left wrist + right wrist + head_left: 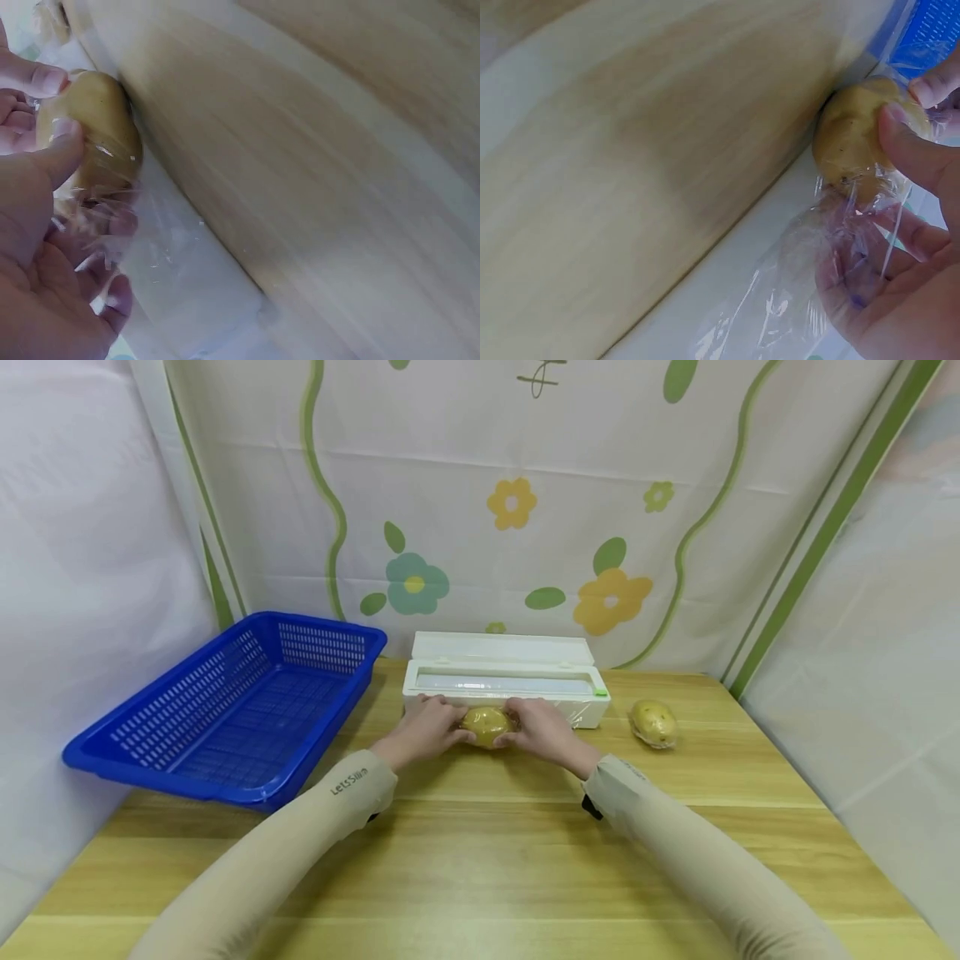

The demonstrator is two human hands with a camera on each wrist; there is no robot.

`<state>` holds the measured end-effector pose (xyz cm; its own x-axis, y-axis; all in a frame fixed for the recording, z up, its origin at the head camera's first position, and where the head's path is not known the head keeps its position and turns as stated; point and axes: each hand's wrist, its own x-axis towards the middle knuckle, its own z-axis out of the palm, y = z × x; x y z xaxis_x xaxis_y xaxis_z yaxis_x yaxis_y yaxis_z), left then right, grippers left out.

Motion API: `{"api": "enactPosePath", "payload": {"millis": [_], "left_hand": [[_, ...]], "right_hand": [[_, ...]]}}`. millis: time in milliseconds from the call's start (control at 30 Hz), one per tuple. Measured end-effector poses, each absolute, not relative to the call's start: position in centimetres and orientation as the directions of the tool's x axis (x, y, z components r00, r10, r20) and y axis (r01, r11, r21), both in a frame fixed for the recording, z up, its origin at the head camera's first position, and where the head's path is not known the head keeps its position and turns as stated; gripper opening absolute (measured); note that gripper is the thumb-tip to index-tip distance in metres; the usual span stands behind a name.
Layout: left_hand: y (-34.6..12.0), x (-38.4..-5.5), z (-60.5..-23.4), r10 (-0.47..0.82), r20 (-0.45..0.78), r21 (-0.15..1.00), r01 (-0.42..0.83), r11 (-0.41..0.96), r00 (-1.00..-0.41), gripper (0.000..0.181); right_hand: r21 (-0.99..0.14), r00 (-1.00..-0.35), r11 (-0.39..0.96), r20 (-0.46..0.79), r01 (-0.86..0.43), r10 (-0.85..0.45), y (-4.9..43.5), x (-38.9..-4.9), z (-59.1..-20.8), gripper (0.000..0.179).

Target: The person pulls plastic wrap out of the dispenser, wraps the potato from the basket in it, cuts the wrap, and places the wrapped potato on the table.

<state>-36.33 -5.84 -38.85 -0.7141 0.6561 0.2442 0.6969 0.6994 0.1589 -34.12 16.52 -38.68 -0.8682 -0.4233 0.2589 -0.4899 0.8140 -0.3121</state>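
Observation:
Between both hands is a yellow potato (487, 725) with clear cling film (780, 300) around it. My left hand (431, 727) grips its left end, thumb on the near side and fingers in the film. On the other end, my right hand (546, 729) holds it the same way, its thumb (911, 146) pressed on the skin. Loose film bunches at both ends of the potato in the wrist views. Right behind the hands stands a white cling film dispenser (592, 712) with its lid (502, 648) raised and a film roll (502, 683) inside.
A blue plastic basket (315, 760) with slotted walls stands on the left of the wooden table (510, 868). Another potato (653, 724), wrapped in film, lies to the right of the dispenser. Printed curtains (465, 527) hang behind and at both sides.

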Motion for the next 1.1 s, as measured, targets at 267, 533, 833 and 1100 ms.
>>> {"api": "enactPosePath", "payload": {"millis": [267,533,833,1100], "left_hand": [[-5.1,-35.6,-38.0,0.619,0.255,0.252,0.669,0.699,-0.743,0.024],[-5.1,-35.2,-37.4,0.570,0.226,0.226,0.611,0.758,-0.790,0.045],[-5.4,-35.2,-37.4,0.585,0.195,0.234,0.617,0.751,-0.787,0.041],[-5.4,-34.8,-37.6,0.592,0.213,0.191,0.628,0.755,-0.777,0.046]], "right_hand": [[-0.159,-0.816,0.822,0.322,-0.547,-0.480,16.6,-34.1,-38.2,0.042],[-0.084,-0.813,0.847,0.342,-0.525,-0.471,16.8,-33.5,-37.8,0.051],[-0.109,-0.828,0.850,0.317,-0.516,-0.462,16.9,-33.2,-37.9,0.057],[-0.363,-0.869,0.798,0.320,-0.481,-0.378,19.0,-32.4,-37.3,0.063]]}}
